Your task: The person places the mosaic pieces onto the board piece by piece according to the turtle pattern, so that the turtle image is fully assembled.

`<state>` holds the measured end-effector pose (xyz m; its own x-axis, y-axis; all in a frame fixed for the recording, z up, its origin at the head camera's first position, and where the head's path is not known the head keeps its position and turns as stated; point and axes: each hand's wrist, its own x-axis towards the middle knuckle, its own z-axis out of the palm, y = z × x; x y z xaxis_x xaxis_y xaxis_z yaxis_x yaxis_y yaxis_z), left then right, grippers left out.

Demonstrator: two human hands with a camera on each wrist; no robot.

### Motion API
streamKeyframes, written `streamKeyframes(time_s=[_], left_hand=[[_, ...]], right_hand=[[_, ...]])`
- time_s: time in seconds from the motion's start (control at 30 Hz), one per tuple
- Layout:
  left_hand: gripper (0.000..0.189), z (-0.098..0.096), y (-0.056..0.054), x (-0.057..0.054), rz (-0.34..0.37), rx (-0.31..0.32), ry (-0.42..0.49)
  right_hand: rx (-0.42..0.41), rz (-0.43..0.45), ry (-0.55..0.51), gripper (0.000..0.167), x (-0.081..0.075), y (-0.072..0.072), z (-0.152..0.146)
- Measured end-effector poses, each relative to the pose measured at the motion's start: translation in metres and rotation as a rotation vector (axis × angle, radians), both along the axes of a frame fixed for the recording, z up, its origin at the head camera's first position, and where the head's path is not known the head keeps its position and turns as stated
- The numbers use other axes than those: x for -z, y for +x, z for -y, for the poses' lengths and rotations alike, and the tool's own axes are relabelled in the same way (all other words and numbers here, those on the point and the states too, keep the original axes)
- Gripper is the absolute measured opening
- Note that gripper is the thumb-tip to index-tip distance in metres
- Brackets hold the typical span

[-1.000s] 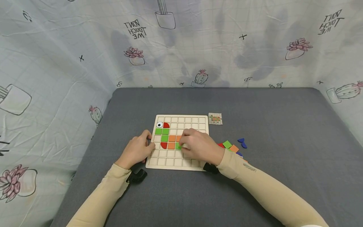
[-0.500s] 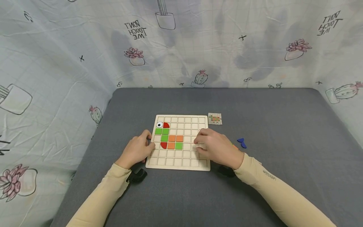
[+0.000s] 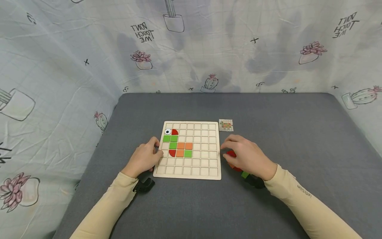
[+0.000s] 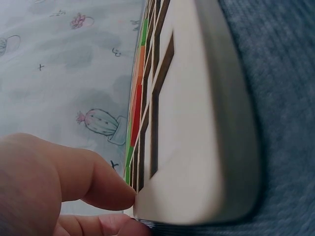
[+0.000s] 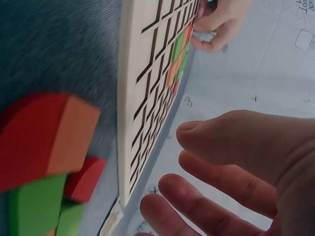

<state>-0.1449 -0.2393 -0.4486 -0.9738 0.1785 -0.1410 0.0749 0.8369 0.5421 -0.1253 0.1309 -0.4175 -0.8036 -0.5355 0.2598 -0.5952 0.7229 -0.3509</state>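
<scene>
A pale wooden grid board (image 3: 191,177) lies on the table. Its left part carries a white eye tile (image 3: 168,131), red rounded pieces (image 3: 172,153), orange square tiles (image 3: 180,153) and green square tiles (image 3: 188,153). My left hand (image 3: 143,157) holds the board's left edge, thumb and fingers meeting at the rim in the left wrist view. Just beyond the right edge, my right hand (image 3: 249,156) hovers over loose pieces with relaxed, parted fingers and nothing between them. In the right wrist view, red (image 5: 32,137), orange (image 5: 74,130) and green (image 5: 37,206) pieces lie heaped beside the board.
A small printed card (image 3: 225,125) with a coloured grid picture lies by the board's upper right corner. The grey table (image 3: 191,209) ends at the back against a patterned cloth (image 3: 179,59), which also hangs at both sides. My right hand hides part of the heap.
My right hand has let go of the green tile in the lower coloured row and moved right, off the board, to the loose pieces. My left hand stays where it was.
</scene>
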Motion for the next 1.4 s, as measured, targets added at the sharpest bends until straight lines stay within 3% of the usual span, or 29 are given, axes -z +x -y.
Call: streamKeyframes(time_s=[0.23, 0.57, 0.9, 1.1, 1.4], left_hand=[[0.023, 0.000, -0.001, 0.002, 0.000, 0.000, -0.003], [0.024, 0.000, 0.001, 0.002, 0.000, -0.004, -0.004], [0.023, 0.000, 0.000, 0.002, -0.007, -0.002, -0.003], [0.023, 0.000, 0.000, 0.002, -0.021, 0.011, 0.004], [0.022, 0.001, 0.000, 0.002, -0.007, 0.007, 0.003]], right_hand=[[0.042, -0.017, 0.010, 0.016, 0.002, 0.001, -0.019], [0.039, -0.020, 0.057, 0.023, 0.007, 0.000, -0.032], [-0.022, 0.006, 0.079, 0.042, 0.015, -0.004, -0.037], [-0.061, -0.028, 0.104, 0.043, 0.017, -0.007, -0.038], [-0.048, -0.013, 0.088, 0.038, 0.019, -0.009, -0.039]])
